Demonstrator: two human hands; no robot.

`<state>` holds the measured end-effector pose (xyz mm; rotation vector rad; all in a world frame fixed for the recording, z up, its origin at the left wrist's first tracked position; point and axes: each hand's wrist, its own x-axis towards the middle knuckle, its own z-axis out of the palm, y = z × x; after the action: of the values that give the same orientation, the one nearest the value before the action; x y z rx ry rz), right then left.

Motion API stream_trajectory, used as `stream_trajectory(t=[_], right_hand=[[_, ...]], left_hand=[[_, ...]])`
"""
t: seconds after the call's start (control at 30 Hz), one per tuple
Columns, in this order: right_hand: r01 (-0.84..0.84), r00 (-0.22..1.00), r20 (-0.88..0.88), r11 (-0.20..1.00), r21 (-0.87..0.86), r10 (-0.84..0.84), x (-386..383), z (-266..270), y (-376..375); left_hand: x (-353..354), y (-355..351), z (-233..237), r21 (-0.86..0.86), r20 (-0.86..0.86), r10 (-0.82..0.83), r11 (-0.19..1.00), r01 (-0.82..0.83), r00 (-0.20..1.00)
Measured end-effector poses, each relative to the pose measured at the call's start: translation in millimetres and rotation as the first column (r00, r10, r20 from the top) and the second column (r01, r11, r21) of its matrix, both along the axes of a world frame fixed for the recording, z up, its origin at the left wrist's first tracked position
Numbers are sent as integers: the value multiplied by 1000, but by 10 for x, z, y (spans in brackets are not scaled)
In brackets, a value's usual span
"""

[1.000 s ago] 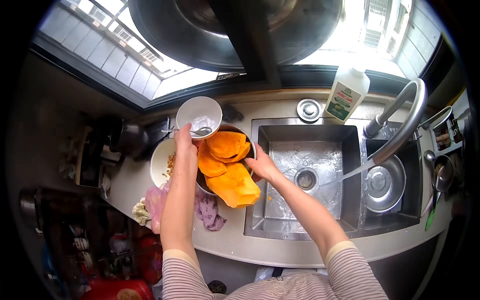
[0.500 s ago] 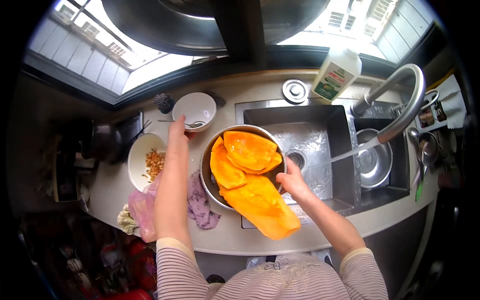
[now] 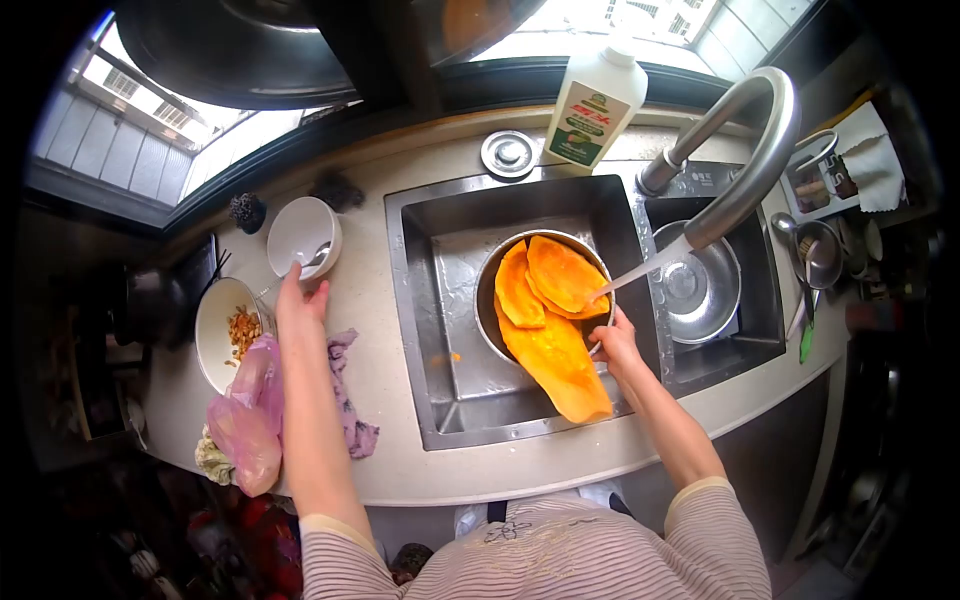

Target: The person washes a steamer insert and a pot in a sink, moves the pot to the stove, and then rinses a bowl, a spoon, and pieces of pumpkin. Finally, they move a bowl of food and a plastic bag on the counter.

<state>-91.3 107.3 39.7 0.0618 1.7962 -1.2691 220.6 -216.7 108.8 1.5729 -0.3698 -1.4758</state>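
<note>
In the head view, my right hand (image 3: 620, 345) grips the right rim of a metal pot (image 3: 487, 318) over the large sink basin. Orange pumpkin pieces (image 3: 553, 350) fill the pot, and one long piece sticks out over its front edge. Water from the faucet (image 3: 770, 150) runs onto the pumpkin at the pot's right side. My left hand (image 3: 303, 302) is on the counter side, fingers apart, right at the front edge of a white bowl (image 3: 292, 228) with a spoon (image 3: 316, 256) in it.
Left stands a white bowl of small brown pieces (image 3: 243, 333), beside a pink plastic bag (image 3: 245, 430) and a purple cloth (image 3: 352, 400). Behind the sink are a white bottle (image 3: 597, 105) and a drain strainer (image 3: 509, 155). A metal bowl (image 3: 690, 325) sits in the small basin.
The pot of pumpkin has moved right, from the counter edge to over the sink, under the water stream. The view has shifted right. My left hand stays by the white bowl, its fingers more spread.
</note>
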Motion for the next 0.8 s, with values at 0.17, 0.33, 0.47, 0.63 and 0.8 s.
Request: stream_trajectory(t=[0.17,0.33,0.47,0.63,0.8], right_hand=[[57,985,159,994,97,-72,-117,-526,-50],[-154,979,-110,976,154,171,-212,-614,-99],[-478,316,-812,822,310,490,-274,-378,-260],[-694,-254,-791,465,550,557,-295,-694,-522],[-742,-142,-747,430,515,649,-202,-651,-620]], left_hand=[[-646,1389,70,-377,105,-223,893,246,969],[-1679,2523,-834,14,811,-560,309,951,170],[-1984,2200,-1046,375,910,-204,37,926,-360],[-2239,1659,-936,473,759,-429,-154,868,-490],[-2311,1785,-1045,555,726,-477,-19,832,-496]])
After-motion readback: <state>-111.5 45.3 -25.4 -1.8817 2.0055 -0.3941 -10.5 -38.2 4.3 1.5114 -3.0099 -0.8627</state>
